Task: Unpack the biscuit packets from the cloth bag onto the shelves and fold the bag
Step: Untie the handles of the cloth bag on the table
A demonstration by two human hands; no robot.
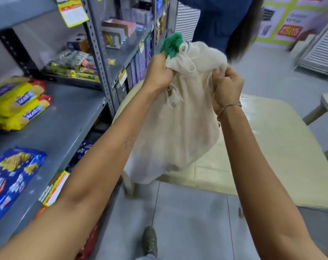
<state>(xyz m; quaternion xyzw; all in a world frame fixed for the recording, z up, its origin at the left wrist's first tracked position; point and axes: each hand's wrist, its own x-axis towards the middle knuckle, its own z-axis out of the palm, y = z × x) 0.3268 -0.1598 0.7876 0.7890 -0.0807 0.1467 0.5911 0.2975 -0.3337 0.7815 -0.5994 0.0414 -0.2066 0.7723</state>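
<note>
A cream cloth bag [180, 124] with green handles [172, 44] hangs in mid-air above a pale plastic chair [272, 147]. My left hand [158, 74] is shut on the bag's top left edge, near the handles. My right hand [227, 87], with a bracelet at the wrist, grips the top right edge. The bag's lower part bulges; what is inside is hidden. Yellow biscuit packets [18, 104] lie stacked on the grey shelf [65, 128] at the far left. Blue biscuit packets [11, 177] lie nearer the shelf's front.
The grey metal rack's upright [99, 59] stands left of the bag, with more goods on shelves behind and below. A person in blue [215, 19] stands beyond the bag. White louvred panels [320, 53] lean at the right. My shoe [150, 241] shows on the grey floor.
</note>
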